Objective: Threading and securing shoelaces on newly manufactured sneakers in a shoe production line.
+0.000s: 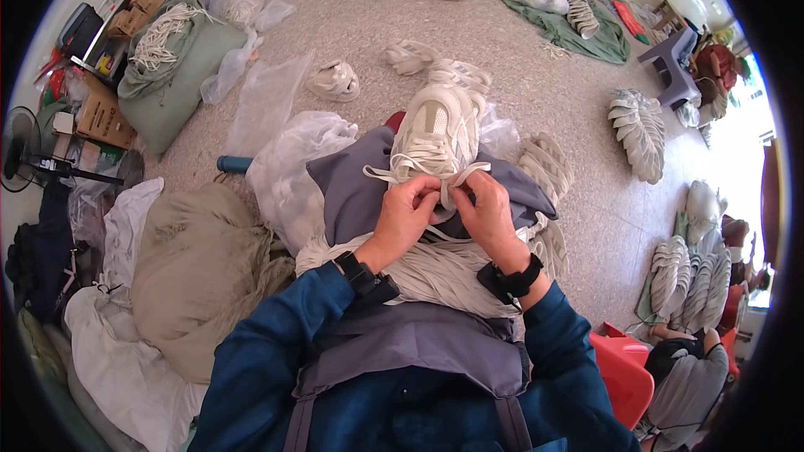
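A cream sneaker point(434, 121) rests on the grey apron over my lap, its toe pointing away from me. Its shoelace point(446, 188) runs across the tongue and sticks out in a loop on each side. My left hand point(408, 211) pinches the lace near the shoe's collar with thumb and forefinger. Close beside it, my right hand point(484, 211) pinches the lace too, the fingertips of both hands nearly meeting. A thick bundle of loose cream laces point(448, 272) lies across my lap below the wrists.
More cream shoes point(335, 81) lie on the floor ahead, with others point(546, 167) by my right side. Clear plastic bags point(295, 163) and a beige cloth sack point(205, 272) are at my left. A red stool point(621, 368) stands near my right elbow; people sit farther right beside stacked shoes point(702, 285).
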Demonstrator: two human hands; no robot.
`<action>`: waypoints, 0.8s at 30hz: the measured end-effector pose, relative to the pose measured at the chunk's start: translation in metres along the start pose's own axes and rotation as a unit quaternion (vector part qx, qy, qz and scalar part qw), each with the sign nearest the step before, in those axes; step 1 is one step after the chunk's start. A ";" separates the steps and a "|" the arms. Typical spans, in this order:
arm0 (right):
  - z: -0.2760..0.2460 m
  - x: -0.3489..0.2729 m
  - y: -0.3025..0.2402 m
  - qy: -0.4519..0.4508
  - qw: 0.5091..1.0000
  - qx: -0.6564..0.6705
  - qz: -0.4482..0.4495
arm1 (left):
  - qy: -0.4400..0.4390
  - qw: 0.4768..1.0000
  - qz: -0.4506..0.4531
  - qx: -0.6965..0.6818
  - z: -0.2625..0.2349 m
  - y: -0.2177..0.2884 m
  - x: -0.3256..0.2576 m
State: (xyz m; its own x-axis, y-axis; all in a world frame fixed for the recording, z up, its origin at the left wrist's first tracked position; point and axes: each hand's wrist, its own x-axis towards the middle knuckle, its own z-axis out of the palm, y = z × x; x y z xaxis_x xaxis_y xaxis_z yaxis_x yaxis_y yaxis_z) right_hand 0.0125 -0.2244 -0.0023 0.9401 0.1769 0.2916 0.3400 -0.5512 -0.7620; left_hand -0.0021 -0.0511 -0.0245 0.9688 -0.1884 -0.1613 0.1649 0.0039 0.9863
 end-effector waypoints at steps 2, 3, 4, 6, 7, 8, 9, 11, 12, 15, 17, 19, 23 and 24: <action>0.000 -0.001 0.003 -0.015 1.000 -0.014 0.004 | 0.003 1.000 0.003 -0.007 -0.001 0.001 0.000; 0.000 -0.001 0.003 -0.030 0.999 -0.029 0.009 | -0.008 1.000 0.006 0.015 -0.001 0.003 0.001; -0.001 -0.002 0.002 -0.030 0.999 -0.029 0.008 | -0.018 0.999 0.009 0.037 -0.001 0.005 0.001; -0.002 -0.004 0.000 0.008 1.000 0.014 -0.021 | -0.020 0.999 0.009 0.042 0.000 0.008 0.002; -0.002 -0.004 0.000 0.007 1.000 0.014 -0.022 | -0.024 0.999 0.010 0.047 0.000 0.009 0.001; -0.001 -0.004 0.001 0.009 0.999 0.024 -0.022 | -0.024 0.999 0.010 0.047 0.000 0.008 0.001; -0.001 -0.005 0.001 0.012 0.999 0.033 -0.021 | -0.017 0.998 0.019 0.058 0.000 0.007 0.001; 0.001 -0.007 -0.006 0.003 0.999 0.045 -0.005 | -0.011 0.997 0.028 0.068 0.000 0.006 0.001; 0.001 -0.008 -0.009 -0.005 0.998 0.057 0.011 | -0.005 0.996 0.035 0.083 0.000 0.005 0.001; 0.001 -0.007 -0.016 -0.009 0.993 -0.057 -0.102 | -0.002 0.988 0.068 0.142 -0.004 0.006 0.004; 0.001 -0.008 -0.017 -0.022 0.993 -0.076 -0.086 | -0.008 0.978 0.095 0.187 -0.013 0.008 0.001; 0.000 -0.009 -0.015 -0.032 0.993 -0.097 -0.067 | 0.019 0.909 0.240 0.340 -0.032 0.012 -0.008; 0.003 -0.008 -0.011 0.000 0.993 -0.089 -0.076 | 0.062 0.915 0.117 0.380 -0.103 0.029 -0.040; 0.004 -0.008 -0.011 -0.009 0.994 -0.084 -0.074 | 0.064 0.915 0.116 0.380 -0.112 0.031 -0.047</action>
State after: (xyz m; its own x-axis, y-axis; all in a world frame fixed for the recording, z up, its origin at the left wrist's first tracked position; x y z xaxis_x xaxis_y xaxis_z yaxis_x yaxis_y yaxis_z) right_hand 0.0015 -0.2169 0.0016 0.8810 0.2798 0.3815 0.4667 -0.6468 -0.6032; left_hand -0.0218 0.0680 0.0094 0.9833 -0.1514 0.1012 -0.1770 -0.6650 0.7255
